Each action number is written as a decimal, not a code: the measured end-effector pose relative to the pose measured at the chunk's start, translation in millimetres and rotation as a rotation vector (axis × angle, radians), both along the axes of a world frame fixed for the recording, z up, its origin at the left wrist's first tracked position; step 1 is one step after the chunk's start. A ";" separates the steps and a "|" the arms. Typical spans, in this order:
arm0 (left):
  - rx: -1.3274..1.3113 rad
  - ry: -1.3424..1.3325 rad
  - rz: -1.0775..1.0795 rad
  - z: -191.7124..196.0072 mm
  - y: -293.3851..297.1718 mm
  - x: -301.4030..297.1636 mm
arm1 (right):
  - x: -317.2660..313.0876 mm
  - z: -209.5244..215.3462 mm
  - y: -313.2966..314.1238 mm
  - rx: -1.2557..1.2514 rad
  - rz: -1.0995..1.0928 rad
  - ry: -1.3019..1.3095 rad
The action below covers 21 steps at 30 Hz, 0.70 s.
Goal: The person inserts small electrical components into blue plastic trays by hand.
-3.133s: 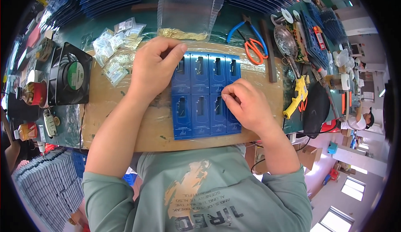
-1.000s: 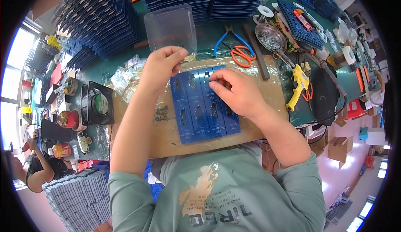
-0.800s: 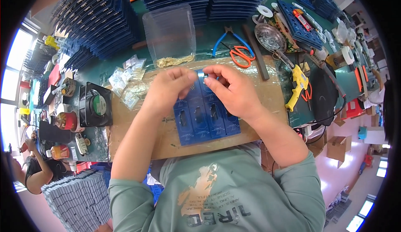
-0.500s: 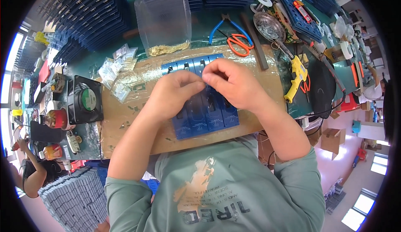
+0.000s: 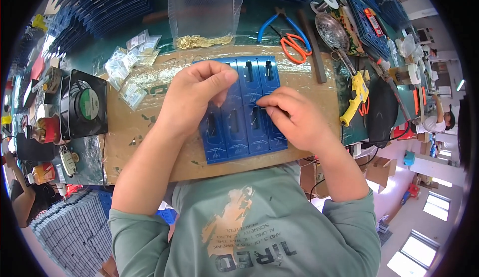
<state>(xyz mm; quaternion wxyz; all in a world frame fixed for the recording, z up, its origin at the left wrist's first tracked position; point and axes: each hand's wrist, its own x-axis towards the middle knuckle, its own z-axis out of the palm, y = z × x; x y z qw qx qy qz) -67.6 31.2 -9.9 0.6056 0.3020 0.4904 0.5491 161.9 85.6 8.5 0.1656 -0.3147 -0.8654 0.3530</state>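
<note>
1. Row of blue slotted cards (image 5: 239,127) flat on brown cardboard sheet (image 5: 134,127), directly under both hands, just ahead of the chest.
2. Left hand (image 5: 192,97): fingers curled down onto the upper left of the row, thumb and fingertips drawn together. Pinching something small or only pressing the card: cannot tell, fingertips hide it.
3. Right hand (image 5: 294,117): resting on the right side of the row, thumb and forefinger closed in a fine pinch over a slot near the middle. Held item too small to make out.
4. Handling, judged: cards look thin, light, stiff enough to lie flat but likely to bend if lifted by one corner. Smooth surface, probably a bit slippery on cardboard, so best steadied by pressing flat with one hand while working with the other.
5. Best hold, judged: by the outer long edges or lower border, clear of the slots. Slot edges look the weak spots.
6. Beyond the left hand: clear plastic bag (image 5: 204,7) with brass-coloured small parts (image 5: 204,41); small packets (image 5: 129,62) further left.
7. Beyond the right hand: orange-handled scissors (image 5: 294,47) and blue-handled pliers (image 5: 279,22); yellow glue gun (image 5: 355,97) to its right.
8. Black cooling fan (image 5: 82,102) well left of the left hand.
</note>
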 end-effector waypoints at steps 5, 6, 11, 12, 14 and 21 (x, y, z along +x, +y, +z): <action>0.024 -0.019 0.016 -0.6 -0.5 -1.5 | -11.5 3.7 -11.0 -0.155 -0.031 -0.078; 0.034 -0.029 0.019 0.7 -0.8 -1.1 | -13.0 3.0 -11.1 -0.137 -0.057 -0.073; 0.013 -0.002 0.036 4.1 -1.0 1.8 | -20.9 -0.5 -6.0 -0.107 -0.087 -0.081; 0.013 0.025 0.040 5.2 -1.5 3.2 | -20.8 -0.6 -5.7 -0.100 -0.077 -0.095; 0.018 0.040 0.038 4.7 -2.0 3.2 | -22.0 0.7 -5.0 -0.092 -0.061 -0.109; 0.027 0.048 0.012 2.6 -1.4 1.6 | -26.4 8.1 -5.1 -0.135 -0.066 -0.163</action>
